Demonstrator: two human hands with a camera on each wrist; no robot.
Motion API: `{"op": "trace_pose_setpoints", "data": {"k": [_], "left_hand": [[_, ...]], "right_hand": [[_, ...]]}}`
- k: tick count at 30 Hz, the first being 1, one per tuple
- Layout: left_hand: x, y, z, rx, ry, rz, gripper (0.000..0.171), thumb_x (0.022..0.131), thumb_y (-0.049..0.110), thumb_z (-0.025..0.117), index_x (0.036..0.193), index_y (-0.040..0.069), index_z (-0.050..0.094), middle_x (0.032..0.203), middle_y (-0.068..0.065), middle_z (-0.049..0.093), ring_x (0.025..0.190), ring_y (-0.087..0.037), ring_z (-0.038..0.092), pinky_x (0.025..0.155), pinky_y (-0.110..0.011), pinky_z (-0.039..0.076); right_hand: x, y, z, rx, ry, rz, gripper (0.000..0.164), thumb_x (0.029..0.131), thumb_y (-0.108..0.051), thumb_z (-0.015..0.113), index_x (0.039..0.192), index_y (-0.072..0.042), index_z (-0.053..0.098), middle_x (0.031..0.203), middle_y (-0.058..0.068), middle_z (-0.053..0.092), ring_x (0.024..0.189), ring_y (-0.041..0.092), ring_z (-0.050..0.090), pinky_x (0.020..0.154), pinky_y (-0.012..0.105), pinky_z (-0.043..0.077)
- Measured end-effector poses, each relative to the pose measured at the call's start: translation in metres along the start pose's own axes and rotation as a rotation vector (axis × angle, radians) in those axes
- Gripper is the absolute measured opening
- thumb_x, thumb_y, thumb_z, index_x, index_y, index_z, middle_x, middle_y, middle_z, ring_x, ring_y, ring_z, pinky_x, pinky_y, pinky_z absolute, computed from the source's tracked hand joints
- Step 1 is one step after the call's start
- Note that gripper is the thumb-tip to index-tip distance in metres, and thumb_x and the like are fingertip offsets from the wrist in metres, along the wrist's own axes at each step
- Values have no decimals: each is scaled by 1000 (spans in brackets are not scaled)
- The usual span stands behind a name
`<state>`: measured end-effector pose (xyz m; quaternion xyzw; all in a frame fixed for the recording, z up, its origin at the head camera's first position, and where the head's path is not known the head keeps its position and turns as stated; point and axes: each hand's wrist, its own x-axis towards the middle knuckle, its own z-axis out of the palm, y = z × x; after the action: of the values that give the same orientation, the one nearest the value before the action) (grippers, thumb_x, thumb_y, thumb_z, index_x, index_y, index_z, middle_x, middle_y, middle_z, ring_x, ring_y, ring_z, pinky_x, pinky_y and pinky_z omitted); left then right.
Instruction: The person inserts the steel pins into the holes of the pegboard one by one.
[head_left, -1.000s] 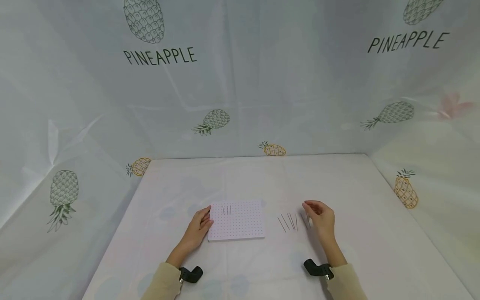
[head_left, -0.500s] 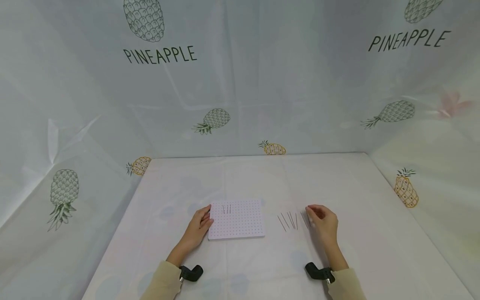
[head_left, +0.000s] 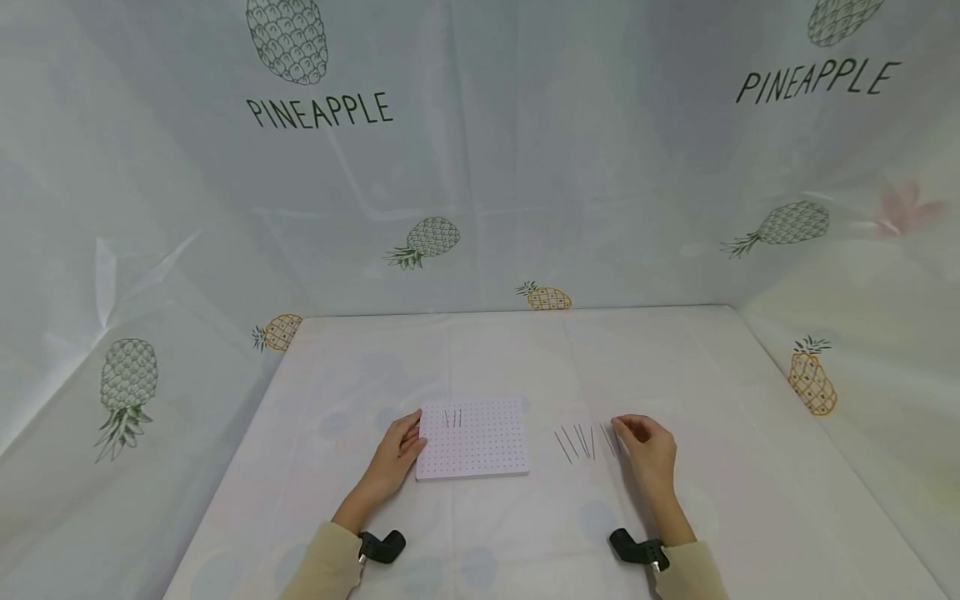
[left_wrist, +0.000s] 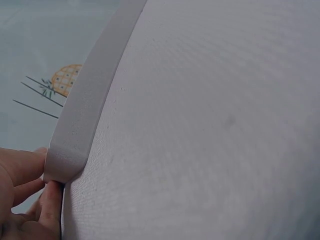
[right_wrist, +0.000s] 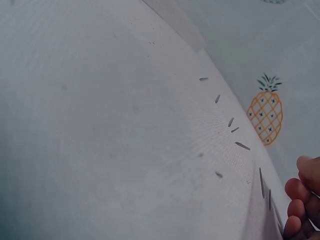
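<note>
My left hand (head_left: 396, 454) grips the left edge of a white pegboard (head_left: 476, 450) that lies on the table. In the left wrist view, the fingers (left_wrist: 50, 210) hold the corner of the board (left_wrist: 90, 95) from both sides. Three thin dark pins (left_wrist: 37, 94) stand up out of its upper left part. To the right of the board lie several loose thin pins (head_left: 582, 442). My right hand (head_left: 651, 446) is at the rightmost of them, thumb and forefinger drawn together at their upper ends. Whether the fingertips (right_wrist: 297, 190) pinch a pin I cannot tell.
A white cloth covers the table (head_left: 480, 358), and its far edge meets a hanging curtain (head_left: 487, 167) printed with pineapples. Similar cloth rises at the left and right sides. Black camera mounts (head_left: 382, 547) sit at both wrists.
My right hand has moved slightly right and toward me, beside the rightmost pins. The left hand and the pegboard stay in place.
</note>
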<state>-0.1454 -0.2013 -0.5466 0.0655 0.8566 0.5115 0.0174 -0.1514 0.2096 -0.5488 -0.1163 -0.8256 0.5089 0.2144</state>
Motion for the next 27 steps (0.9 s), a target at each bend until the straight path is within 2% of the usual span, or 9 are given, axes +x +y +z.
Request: {"op": "trace_pose_setpoints", "data": {"k": [9,15,22,27], "left_hand": [[-1,3,-1,-7,3,18,54,102,7,57,151,-2,38,144,-24,42,132,-38,46,110,-43,40],[0,2,-1,-15,6,25,53,102,8,58,150,-2,38,144,-23,42,131,-38,47,109,-44,40],[0,-1,0,-11,-1,0,54,102,7,57,152,-1,36,145,-23,41,132,-36,46,110,-42,40],[-2,-4,1,10,17,45,53,102,8,57,150,-3,38,142,-24,44,129,-38,48,108,-41,43]], "right_hand": [[-3,6,0,-89,32,-48,9,86,-4,78,91,2,74,73,8,63,63,11,47,51,15,35],[-4,8,1,-124,39,-65,11,86,-4,78,94,2,74,76,9,63,67,15,48,54,13,35],[-6,10,2,-162,39,-103,10,85,0,78,93,5,73,77,11,62,71,20,50,56,11,33],[-8,11,3,-179,35,-110,9,85,0,78,91,4,73,78,10,61,71,20,49,57,14,33]]}}
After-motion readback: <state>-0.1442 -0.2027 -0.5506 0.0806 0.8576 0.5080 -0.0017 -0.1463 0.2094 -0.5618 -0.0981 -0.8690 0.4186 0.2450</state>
